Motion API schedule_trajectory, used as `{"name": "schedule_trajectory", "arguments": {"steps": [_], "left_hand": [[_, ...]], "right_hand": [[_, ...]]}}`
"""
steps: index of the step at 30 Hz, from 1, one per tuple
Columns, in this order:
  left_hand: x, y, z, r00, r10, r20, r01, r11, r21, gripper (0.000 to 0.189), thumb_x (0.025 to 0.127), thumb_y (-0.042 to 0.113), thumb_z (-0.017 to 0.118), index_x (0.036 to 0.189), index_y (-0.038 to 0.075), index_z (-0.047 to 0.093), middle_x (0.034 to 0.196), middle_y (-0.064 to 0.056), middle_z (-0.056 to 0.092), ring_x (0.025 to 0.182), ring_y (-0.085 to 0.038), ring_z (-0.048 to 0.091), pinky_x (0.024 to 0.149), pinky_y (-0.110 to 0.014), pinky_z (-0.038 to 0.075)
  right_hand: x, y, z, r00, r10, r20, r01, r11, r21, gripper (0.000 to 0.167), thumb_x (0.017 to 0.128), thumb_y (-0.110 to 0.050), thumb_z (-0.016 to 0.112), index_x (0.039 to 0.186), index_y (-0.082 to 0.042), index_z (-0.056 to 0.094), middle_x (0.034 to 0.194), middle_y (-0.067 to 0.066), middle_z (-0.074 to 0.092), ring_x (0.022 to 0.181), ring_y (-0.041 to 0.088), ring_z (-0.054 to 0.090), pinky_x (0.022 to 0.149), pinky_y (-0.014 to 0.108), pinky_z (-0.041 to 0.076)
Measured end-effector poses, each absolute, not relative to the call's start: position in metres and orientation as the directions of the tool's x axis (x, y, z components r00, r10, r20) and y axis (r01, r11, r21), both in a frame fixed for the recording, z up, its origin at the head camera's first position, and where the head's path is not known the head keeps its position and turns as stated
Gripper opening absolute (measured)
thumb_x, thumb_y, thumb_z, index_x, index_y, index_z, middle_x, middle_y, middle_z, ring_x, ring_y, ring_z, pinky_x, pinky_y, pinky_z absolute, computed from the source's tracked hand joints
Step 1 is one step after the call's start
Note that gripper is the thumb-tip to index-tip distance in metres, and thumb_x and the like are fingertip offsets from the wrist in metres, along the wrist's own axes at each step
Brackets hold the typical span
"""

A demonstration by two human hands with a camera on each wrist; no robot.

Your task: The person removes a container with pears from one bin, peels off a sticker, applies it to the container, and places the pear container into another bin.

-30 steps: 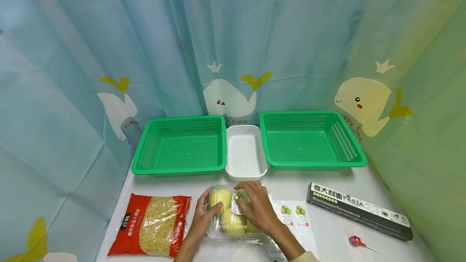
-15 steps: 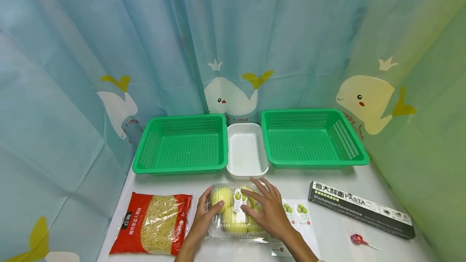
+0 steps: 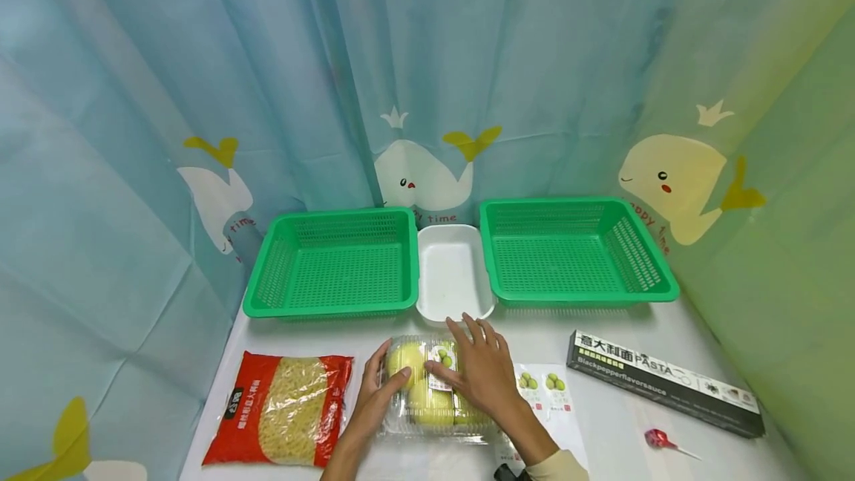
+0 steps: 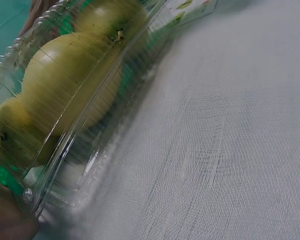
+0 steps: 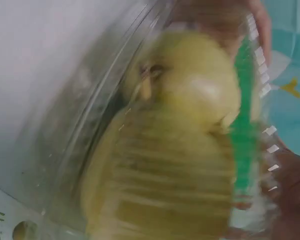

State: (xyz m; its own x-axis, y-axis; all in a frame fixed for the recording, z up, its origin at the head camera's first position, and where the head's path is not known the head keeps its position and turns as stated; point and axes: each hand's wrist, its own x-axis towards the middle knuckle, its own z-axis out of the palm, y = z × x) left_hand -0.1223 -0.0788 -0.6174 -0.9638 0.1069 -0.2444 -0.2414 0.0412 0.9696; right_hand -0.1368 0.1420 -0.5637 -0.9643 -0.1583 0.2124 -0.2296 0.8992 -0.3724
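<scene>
A clear plastic clamshell box (image 3: pixel 401 425) of yellow-green round fruit (image 3: pixel 422 399) sits on the white cloth at the front middle. My left hand (image 3: pixel 369 396) holds the box by its left side, the thumb over the lid. A white label (image 3: pixel 439 383) printed with green fruit lies on the lid. My right hand (image 3: pixel 486 371) is spread over the right part of the lid, its thumb on the label and its fingers reaching toward the far edge. Ridged lid and fruit fill much of the left wrist view; the right wrist view is blurred.
Behind stand two green baskets (image 3: pixel 330 314) (image 3: pixel 581 298) with a white tray (image 3: pixel 454 312) between them. A red pasta bag (image 3: pixel 287 410) lies left. Right are a sticker sheet (image 3: pixel 557 425), a black pasta box (image 3: pixel 661 384) and a red lollipop (image 3: pixel 657 438). Curtains surround the table.
My right hand lifted its fingertips off the label, spreading them, then came back with the thumb on it. The label now lies flat on the lid. My left hand has stayed on the box.
</scene>
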Motion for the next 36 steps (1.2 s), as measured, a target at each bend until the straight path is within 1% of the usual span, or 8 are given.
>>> {"name": "schedule_trajectory", "arguments": {"steps": [4,8,12,17,23,28,33,36], "left_hand": [[-0.122,-0.078,-0.617,-0.967,0.111,-0.228,-0.224,0.050,0.973,0.084,0.099,0.044,0.071,0.168,0.021,0.029,0.173,-0.024,0.013,0.154,-0.058,0.020,0.121,-0.077,0.021],[-0.122,-0.079,-0.616,-0.973,0.106,-0.204,-0.199,0.057,0.978,0.082,0.100,0.043,0.069,0.167,0.017,0.029,0.172,-0.028,0.013,0.152,-0.060,0.021,0.119,-0.078,0.023],[-0.121,-0.078,-0.615,-0.978,0.101,-0.183,-0.177,0.066,0.982,0.082,0.101,0.043,0.068,0.168,0.015,0.029,0.170,-0.030,0.015,0.151,-0.061,0.022,0.119,-0.079,0.023],[-0.122,-0.077,-0.618,-0.971,0.084,-0.222,-0.219,0.039,0.975,0.085,0.097,0.046,0.073,0.167,0.021,0.032,0.172,-0.023,0.018,0.154,-0.053,0.023,0.125,-0.072,0.018],[-0.123,-0.077,-0.618,-0.971,0.099,-0.217,-0.215,0.032,0.976,0.083,0.099,0.043,0.071,0.167,0.018,0.030,0.173,-0.026,0.015,0.155,-0.057,0.020,0.123,-0.075,0.018],[-0.121,-0.078,-0.616,-0.971,0.106,-0.213,-0.211,0.033,0.977,0.083,0.099,0.043,0.070,0.168,0.019,0.029,0.173,-0.025,0.016,0.154,-0.058,0.022,0.121,-0.075,0.025],[-0.120,-0.078,-0.615,-0.973,0.114,-0.199,-0.194,0.055,0.979,0.082,0.101,0.043,0.068,0.168,0.019,0.028,0.171,-0.029,0.016,0.149,-0.063,0.025,0.113,-0.079,0.032],[-0.120,-0.079,-0.616,-0.971,0.116,-0.210,-0.205,0.050,0.977,0.082,0.100,0.044,0.069,0.168,0.020,0.028,0.172,-0.027,0.015,0.150,-0.062,0.024,0.114,-0.080,0.030]], "right_hand": [[-0.140,0.143,-0.569,-0.974,-0.037,0.224,-0.145,0.861,-0.488,0.078,0.091,-0.062,0.075,0.145,-0.007,0.063,0.154,0.026,0.051,0.143,0.048,0.045,0.114,0.069,0.038],[-0.137,0.147,-0.574,-0.978,0.034,0.207,-0.105,0.777,-0.620,0.069,0.096,-0.049,0.076,0.146,-0.005,0.059,0.159,0.028,0.044,0.144,0.051,0.042,0.110,0.075,0.037],[-0.131,0.151,-0.577,-0.987,0.084,0.139,-0.041,0.699,-0.714,0.080,0.094,-0.051,0.079,0.150,0.000,0.052,0.160,0.028,0.041,0.141,0.054,0.045,0.105,0.077,0.042],[-0.124,0.153,-0.579,-0.993,0.106,0.055,0.035,0.701,-0.712,0.105,0.080,-0.068,0.084,0.154,-0.003,0.047,0.159,0.025,0.044,0.143,0.049,0.046,0.108,0.073,0.043],[-0.124,0.151,-0.574,-0.991,0.093,0.100,0.010,0.781,-0.625,0.116,0.070,-0.079,0.084,0.149,-0.001,0.052,0.149,0.028,0.054,0.132,0.049,0.055,0.101,0.068,0.051],[-0.130,0.145,-0.570,-0.987,0.085,0.134,-0.004,0.830,-0.558,0.107,0.073,-0.081,0.079,0.141,-0.001,0.060,0.140,0.028,0.060,0.123,0.048,0.060,0.090,0.061,0.056],[-0.134,0.144,-0.570,-0.986,0.135,0.093,0.048,0.779,-0.626,0.088,0.084,-0.069,0.078,0.137,-0.001,0.064,0.140,0.028,0.060,0.128,0.047,0.056,0.099,0.065,0.050],[-0.133,0.146,-0.572,-0.986,0.152,0.063,0.069,0.729,-0.681,0.084,0.087,-0.063,0.080,0.141,-0.001,0.061,0.144,0.027,0.058,0.133,0.046,0.051,0.103,0.068,0.046]]}}
